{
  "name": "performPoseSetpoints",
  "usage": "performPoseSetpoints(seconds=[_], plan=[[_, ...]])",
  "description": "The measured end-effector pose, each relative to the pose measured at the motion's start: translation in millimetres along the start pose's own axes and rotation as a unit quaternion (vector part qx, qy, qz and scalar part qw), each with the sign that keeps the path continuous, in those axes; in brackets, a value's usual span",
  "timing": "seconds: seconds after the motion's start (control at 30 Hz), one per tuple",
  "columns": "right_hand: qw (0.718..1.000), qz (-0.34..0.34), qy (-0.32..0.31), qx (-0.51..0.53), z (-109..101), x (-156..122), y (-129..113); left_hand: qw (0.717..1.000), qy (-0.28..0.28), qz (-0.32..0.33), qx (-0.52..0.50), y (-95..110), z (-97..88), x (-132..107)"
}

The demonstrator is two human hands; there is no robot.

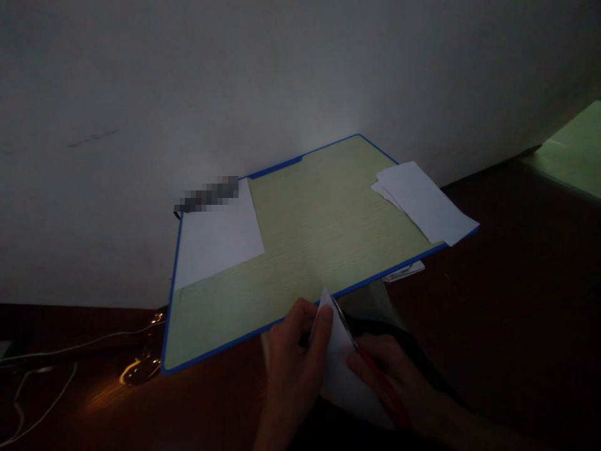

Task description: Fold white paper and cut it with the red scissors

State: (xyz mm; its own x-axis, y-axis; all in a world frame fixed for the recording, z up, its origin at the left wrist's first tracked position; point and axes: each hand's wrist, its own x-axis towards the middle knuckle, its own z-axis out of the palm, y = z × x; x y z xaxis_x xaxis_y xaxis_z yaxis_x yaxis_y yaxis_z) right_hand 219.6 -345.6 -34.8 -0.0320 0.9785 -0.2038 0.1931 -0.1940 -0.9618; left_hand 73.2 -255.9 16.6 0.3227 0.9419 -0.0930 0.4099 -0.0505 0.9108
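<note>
My left hand (293, 354) pinches a folded white sheet of paper (340, 369) just below the near edge of a small light-green table with a blue rim (300, 241). My right hand (392, 376) grips red-handled scissors (370, 366), their blades lying along the paper's right edge and pointing up toward the table. Both hands are closed and close together. On the table lie a white sheet (218, 241) at the left and a small stack of white papers (425, 200) at the right, overhanging the rim.
A pale wall rises behind the table. The floor is dark red-brown. White cables (42, 376) trail at the lower left, beside a shiny reflection (138, 369) under the table's corner. A green-lit patch (575, 150) shows at the far right.
</note>
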Motion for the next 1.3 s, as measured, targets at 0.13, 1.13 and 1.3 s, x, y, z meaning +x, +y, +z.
performPoseSetpoints(seconds=[0.13, 1.13, 1.3], plan=[[1.0, -0.011, 0.008, -0.004, 1, 2, 5, 1.0, -0.004, -0.005, -0.007, -1, -0.5, 0], [0.997, 0.031, 0.052, -0.04, -6, -8, 24, 1.0, 0.002, -0.014, 0.0, 1, -0.3, -1], [0.998, 0.037, 0.034, -0.042, -5, -2, 15, 1.0, -0.009, -0.013, -0.004, 1, -0.2, -1]])
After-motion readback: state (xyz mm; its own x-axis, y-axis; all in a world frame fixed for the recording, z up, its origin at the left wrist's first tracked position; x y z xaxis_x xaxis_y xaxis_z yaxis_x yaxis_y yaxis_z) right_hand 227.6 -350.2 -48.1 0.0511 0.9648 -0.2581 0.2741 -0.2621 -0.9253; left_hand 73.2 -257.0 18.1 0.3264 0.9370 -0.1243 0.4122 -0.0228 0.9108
